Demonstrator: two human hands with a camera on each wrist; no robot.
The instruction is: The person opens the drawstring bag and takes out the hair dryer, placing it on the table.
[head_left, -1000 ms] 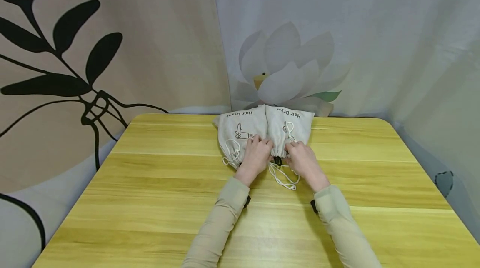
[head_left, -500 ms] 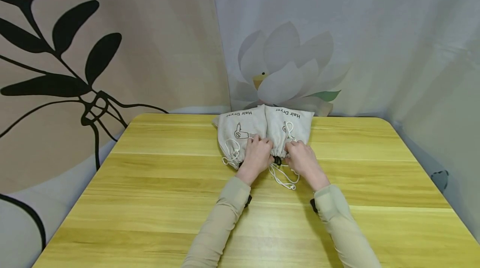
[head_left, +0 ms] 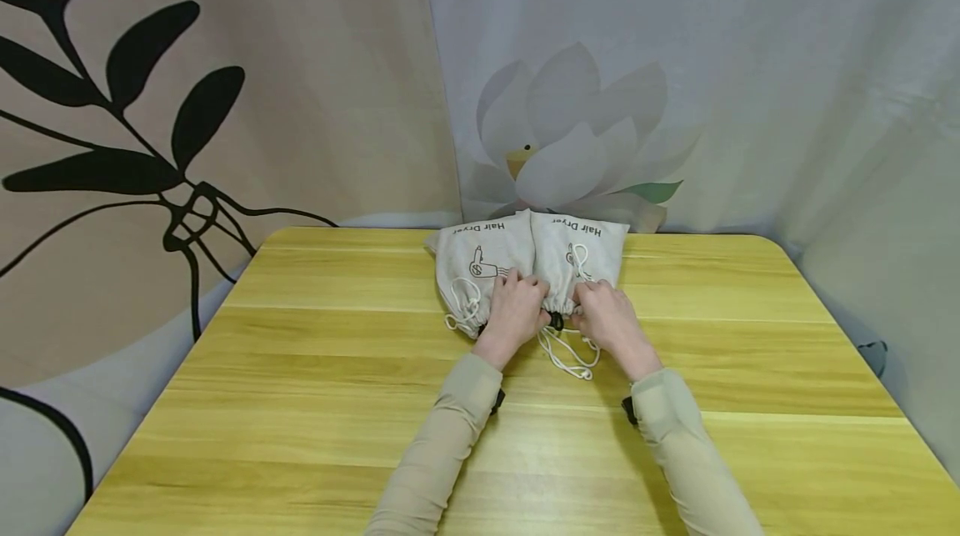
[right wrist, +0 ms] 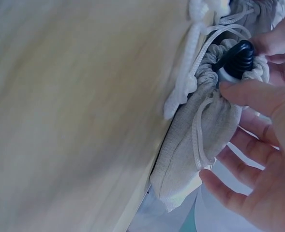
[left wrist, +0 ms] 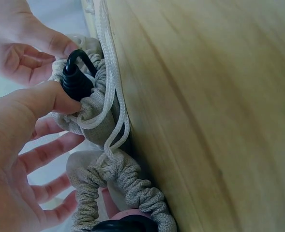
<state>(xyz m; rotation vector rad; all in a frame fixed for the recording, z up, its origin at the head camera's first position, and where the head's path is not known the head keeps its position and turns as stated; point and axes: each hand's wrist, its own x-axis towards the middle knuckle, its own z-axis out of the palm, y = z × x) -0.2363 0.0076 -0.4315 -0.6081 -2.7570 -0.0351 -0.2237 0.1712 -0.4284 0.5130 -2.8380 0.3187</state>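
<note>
Two light grey drawstring bags printed "Hair Dryer" lie side by side at the far edge of the table, their gathered mouths toward me. My left hand (head_left: 516,311) and right hand (head_left: 606,315) pinch opposite sides of the right drawstring bag's (head_left: 553,261) mouth. Thumbs press the gathered rim while the fingers lie along the outside. Inside that mouth a black ribbed cord end (left wrist: 77,82) with a bent cable shows, also as a dark cord end (right wrist: 239,60) in the right wrist view. The left drawstring bag (head_left: 453,257) sits beside my left hand. Its gathered mouth (left wrist: 144,191) shows something black and pink inside.
White drawstrings (head_left: 573,369) trail from the right bag onto the wooden table (head_left: 337,403). Another white cord loop (head_left: 465,298) rests on the left bag. A printed curtain (head_left: 337,86) hangs behind the table's far edge.
</note>
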